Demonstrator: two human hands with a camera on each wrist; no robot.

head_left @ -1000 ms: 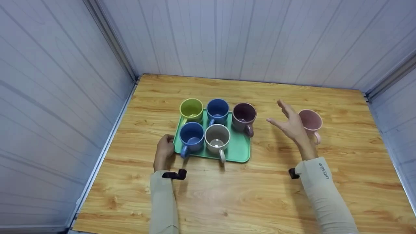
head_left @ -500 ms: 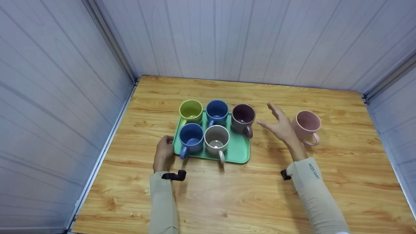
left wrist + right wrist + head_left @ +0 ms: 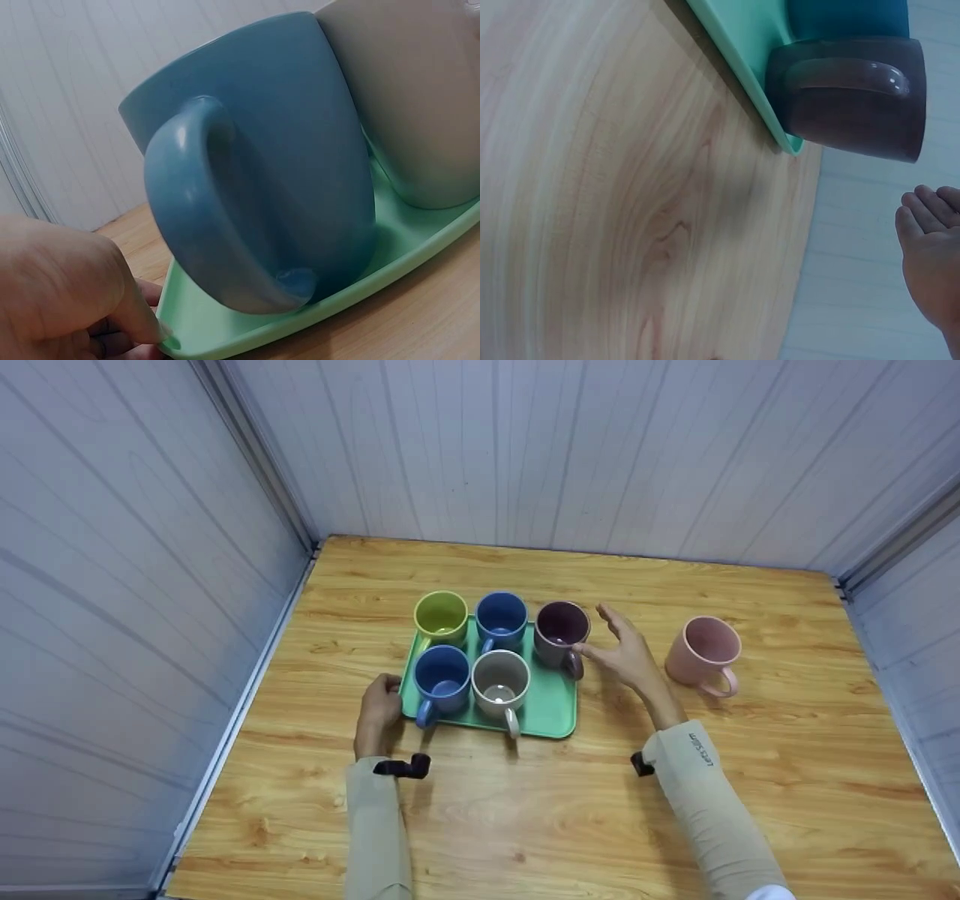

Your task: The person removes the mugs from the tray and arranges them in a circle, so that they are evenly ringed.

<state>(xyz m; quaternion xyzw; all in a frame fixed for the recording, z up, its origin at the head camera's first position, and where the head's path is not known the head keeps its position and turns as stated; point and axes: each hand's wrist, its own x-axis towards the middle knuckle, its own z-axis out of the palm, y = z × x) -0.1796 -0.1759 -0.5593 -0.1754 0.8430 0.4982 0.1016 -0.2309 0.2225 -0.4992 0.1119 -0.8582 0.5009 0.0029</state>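
A mint-green tray [image 3: 553, 706] carries several upright mugs. My left hand [image 3: 379, 709] grips its left edge, thumb at the rim in the left wrist view and fingers curled beneath. Nearest to that hand is a blue mug [image 3: 442, 697], its handle toward me. Beside it stands a pale grey mug [image 3: 496, 701]. Along the back sit a lime-green mug [image 3: 442, 624], a second blue mug [image 3: 501, 624] and a dark purple mug [image 3: 553, 654]. My right hand [image 3: 628, 656], thumb and fingers spread, hovers just right of the purple mug, thumb overlapping its rim in the head view.
A pink mug [image 3: 688, 661] stands upright on the wooden table [image 3: 510, 817], right of my right hand. Pale wall panels [image 3: 555, 457] enclose the table at the back and both sides.
My right hand has moved left, away from beside the pink mug to the purple mug. My left hand and the tray have stayed in place.
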